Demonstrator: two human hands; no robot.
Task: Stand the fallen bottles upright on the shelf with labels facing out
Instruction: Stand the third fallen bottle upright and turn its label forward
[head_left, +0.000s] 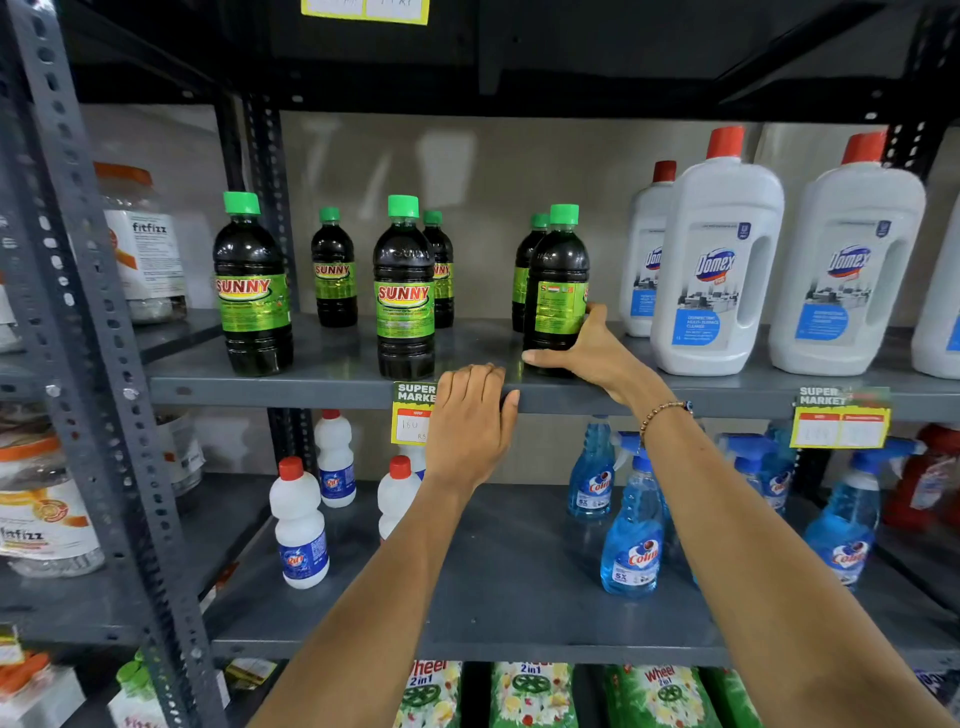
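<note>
Several dark Sunny bottles with green caps stand upright on the grey shelf (332, 387). My right hand (589, 351) grips the base of the rightmost front bottle (556, 291), whose label is turned partly sideways. Another bottle (525, 270) stands just behind it. The front bottles at the left (252, 286) and the middle (404, 291) show their labels forward, as do two smaller-looking ones at the back (334, 270), (440, 270). My left hand (470, 415) rests flat on the shelf's front edge, fingers together, holding nothing.
Large white Domex jugs (717, 260) stand right of the held bottle, close to my right hand. A price tag (413, 415) hangs beside my left hand. Below are white bottles (298, 525) and blue spray bottles (631, 535). A steel upright (98, 364) stands at the left.
</note>
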